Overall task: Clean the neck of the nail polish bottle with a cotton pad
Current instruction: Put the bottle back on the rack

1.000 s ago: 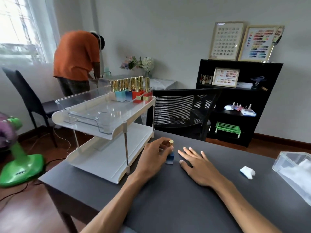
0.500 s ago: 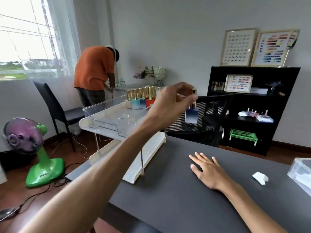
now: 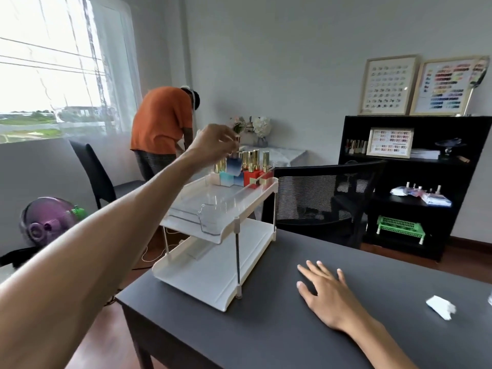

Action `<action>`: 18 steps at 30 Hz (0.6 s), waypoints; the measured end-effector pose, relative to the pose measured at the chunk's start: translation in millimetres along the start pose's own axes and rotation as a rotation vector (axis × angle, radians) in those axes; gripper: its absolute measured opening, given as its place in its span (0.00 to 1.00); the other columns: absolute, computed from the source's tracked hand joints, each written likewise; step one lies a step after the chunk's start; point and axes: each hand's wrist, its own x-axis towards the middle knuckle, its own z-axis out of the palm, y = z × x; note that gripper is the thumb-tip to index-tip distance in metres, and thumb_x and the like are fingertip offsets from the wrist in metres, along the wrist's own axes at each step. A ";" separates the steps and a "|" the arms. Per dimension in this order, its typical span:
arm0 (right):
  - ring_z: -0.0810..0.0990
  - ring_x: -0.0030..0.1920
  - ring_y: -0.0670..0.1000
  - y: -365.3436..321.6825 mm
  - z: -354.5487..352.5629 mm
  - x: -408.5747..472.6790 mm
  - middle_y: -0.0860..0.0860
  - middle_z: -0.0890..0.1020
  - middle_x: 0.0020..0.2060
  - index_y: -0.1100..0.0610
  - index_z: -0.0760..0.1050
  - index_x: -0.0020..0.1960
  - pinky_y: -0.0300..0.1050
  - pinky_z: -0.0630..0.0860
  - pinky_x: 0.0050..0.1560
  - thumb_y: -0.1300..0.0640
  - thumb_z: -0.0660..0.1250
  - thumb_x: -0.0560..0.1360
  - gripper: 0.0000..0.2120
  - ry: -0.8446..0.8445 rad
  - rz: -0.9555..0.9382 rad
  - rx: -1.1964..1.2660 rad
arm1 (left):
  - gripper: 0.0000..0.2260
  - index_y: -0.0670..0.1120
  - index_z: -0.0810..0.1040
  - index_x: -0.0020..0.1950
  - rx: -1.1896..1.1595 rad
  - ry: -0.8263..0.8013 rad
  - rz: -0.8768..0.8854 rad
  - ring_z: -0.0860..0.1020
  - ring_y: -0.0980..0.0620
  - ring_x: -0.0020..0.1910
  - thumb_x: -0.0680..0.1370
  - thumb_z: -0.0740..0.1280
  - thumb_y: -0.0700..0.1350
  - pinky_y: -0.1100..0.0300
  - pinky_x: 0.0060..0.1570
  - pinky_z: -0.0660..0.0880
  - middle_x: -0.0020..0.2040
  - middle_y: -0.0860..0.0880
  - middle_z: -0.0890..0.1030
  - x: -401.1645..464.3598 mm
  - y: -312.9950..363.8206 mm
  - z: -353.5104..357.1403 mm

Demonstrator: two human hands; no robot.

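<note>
Currently the left hand [image 3: 213,142] pinches the blue nail polish bottle [image 3: 234,166] by its gold cap above the rack [image 3: 221,209] at 11 o'clock; no label is legible. The right hand [image 3: 327,296] lies flat, fingers spread, on the counter [image 3: 266,328]. A cotton pad [image 3: 440,307] lies at 3 o'clock.

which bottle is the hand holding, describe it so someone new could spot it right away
Start at the white two-tier rack on the dark table; a row of gold-capped bottles stands at the far end of its top tier. The held bottle hangs just above that row, pinched by its cap in the left hand. Unlike the resting bottles, it is lifted, its body fading from dark blue to white.
</note>
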 end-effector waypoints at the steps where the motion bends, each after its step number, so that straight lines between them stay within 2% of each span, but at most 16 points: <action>1: 0.47 0.81 0.45 -1.1 0.6 -0.9 0.44 0.56 0.81 0.44 0.57 0.80 0.57 0.41 0.79 0.40 0.51 0.82 0.27 -0.004 -0.016 0.012 | 0.11 0.38 0.81 0.60 0.031 -0.008 -0.014 0.80 0.58 0.38 0.78 0.71 0.39 0.59 0.48 0.80 0.51 0.44 0.84 2.4 -6.6 5.1; 3: 0.46 0.80 0.44 -0.3 0.2 -2.2 0.44 0.55 0.81 0.43 0.56 0.80 0.56 0.40 0.79 0.40 0.51 0.82 0.26 -0.006 -0.020 0.030 | 0.10 0.39 0.83 0.58 0.088 -0.029 -0.039 0.80 0.60 0.37 0.77 0.71 0.38 0.66 0.42 0.77 0.49 0.46 0.84 7.2 -16.9 13.5; 5: 0.46 0.80 0.43 1.3 -0.5 -2.2 0.43 0.55 0.81 0.43 0.56 0.80 0.55 0.39 0.79 0.40 0.51 0.83 0.26 -0.007 -0.022 0.029 | 0.09 0.39 0.83 0.56 0.113 -0.074 -0.075 0.82 0.55 0.37 0.76 0.72 0.36 0.64 0.41 0.77 0.49 0.44 0.86 11.3 -25.5 20.0; 9: 0.45 0.80 0.42 2.4 0.5 -1.4 0.41 0.54 0.80 0.41 0.55 0.80 0.53 0.38 0.79 0.40 0.51 0.83 0.26 -0.005 -0.023 0.029 | 0.08 0.39 0.84 0.52 0.112 -0.088 -0.149 0.85 0.48 0.42 0.74 0.71 0.33 0.51 0.51 0.83 0.43 0.44 0.85 19.6 -38.0 27.7; 12: 0.44 0.80 0.41 3.6 0.9 -1.0 0.40 0.53 0.80 0.40 0.55 0.79 0.53 0.39 0.79 0.40 0.51 0.82 0.26 0.000 -0.019 0.021 | 0.10 0.39 0.84 0.54 0.114 -0.073 -0.191 0.82 0.40 0.56 0.74 0.72 0.33 0.43 0.57 0.80 0.54 0.39 0.84 26.1 -43.5 31.5; 14: 0.44 0.80 0.41 3.7 1.6 -0.4 0.40 0.53 0.80 0.40 0.54 0.79 0.53 0.39 0.79 0.39 0.50 0.82 0.26 0.001 -0.017 0.013 | 0.10 0.40 0.83 0.55 0.109 -0.063 -0.206 0.79 0.37 0.61 0.74 0.73 0.34 0.41 0.60 0.78 0.57 0.37 0.83 29.5 -47.1 34.4; 18: 0.44 0.80 0.41 4.1 2.0 -0.1 0.40 0.53 0.80 0.40 0.55 0.79 0.53 0.39 0.79 0.39 0.50 0.82 0.26 -0.003 -0.019 0.019 | 0.11 0.42 0.83 0.56 0.099 -0.034 -0.198 0.77 0.38 0.62 0.75 0.73 0.38 0.43 0.62 0.76 0.56 0.38 0.82 31.1 -51.3 39.8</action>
